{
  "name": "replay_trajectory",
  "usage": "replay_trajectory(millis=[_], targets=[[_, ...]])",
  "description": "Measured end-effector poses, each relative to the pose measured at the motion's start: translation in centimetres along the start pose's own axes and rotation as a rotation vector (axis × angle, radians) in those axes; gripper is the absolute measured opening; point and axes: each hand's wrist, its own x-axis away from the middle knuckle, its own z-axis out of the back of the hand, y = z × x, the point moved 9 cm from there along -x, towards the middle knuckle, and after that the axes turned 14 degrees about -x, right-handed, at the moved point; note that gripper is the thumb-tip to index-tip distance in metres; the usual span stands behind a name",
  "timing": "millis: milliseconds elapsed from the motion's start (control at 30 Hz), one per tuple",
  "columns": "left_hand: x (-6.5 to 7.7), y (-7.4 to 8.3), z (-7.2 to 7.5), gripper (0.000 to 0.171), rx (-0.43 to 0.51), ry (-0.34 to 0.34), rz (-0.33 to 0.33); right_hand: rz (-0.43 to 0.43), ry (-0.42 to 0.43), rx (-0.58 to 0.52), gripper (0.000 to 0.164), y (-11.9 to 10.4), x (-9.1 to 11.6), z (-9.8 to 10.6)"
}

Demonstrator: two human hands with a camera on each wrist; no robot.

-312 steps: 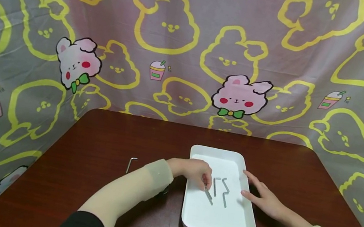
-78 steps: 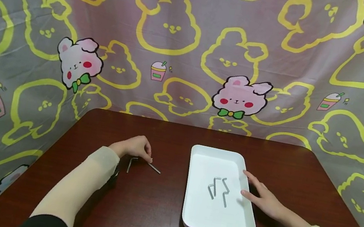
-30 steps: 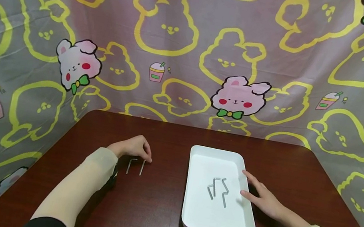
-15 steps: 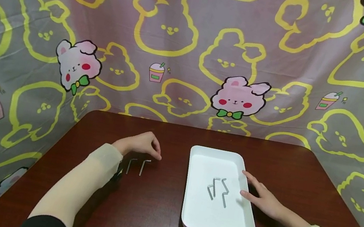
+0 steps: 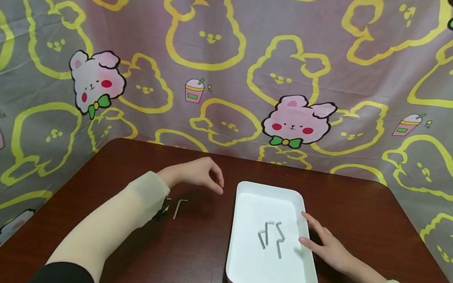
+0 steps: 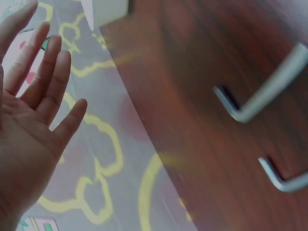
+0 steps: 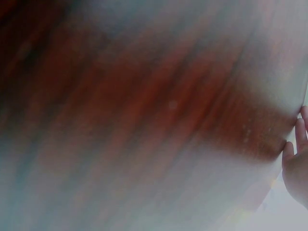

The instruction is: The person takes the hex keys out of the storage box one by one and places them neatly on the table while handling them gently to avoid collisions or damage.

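My left hand [image 5: 199, 173] is in the air above the table, left of the white tray, fingers loosely bent and holding nothing. Behind its wrist, a hex key [image 5: 178, 208] lies on the wood; a second one is mostly hidden by the sleeve in the head view. Both show in the left wrist view, the nearer hex key [image 6: 274, 86] and another hex key [image 6: 288, 184]. My right hand [image 5: 328, 245] rests its fingertips and thumb on the right rim of the white tray [image 5: 270, 281]. Several bent hex keys [image 5: 268, 234] lie close together inside the tray.
The brown table [image 5: 186, 266] runs back to a patterned curtain [image 5: 231, 61] with yellow outlines and rabbit faces. The tray stands right of the table's middle, its walls low. The right wrist view is mostly blurred wood.
A hex key went from the tray to the table, beside the first one, and was turned parallel to it. My left hand then let go and moved right, towards the tray.
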Motion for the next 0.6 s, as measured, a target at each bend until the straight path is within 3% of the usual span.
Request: replay_trajectory(millis=[233,600], targets=[[-2.2,3.2,-0.8,0.018,0.036,-0.038,-0.068,-0.012,-0.003,0.005,0.073,0.1,0.0,0.0],[-4.6,7.1,-3.3,0.027,0.002,-0.091,-0.152,-0.006,-0.009,-0.008,0.074,0.0,0.0,0.1]])
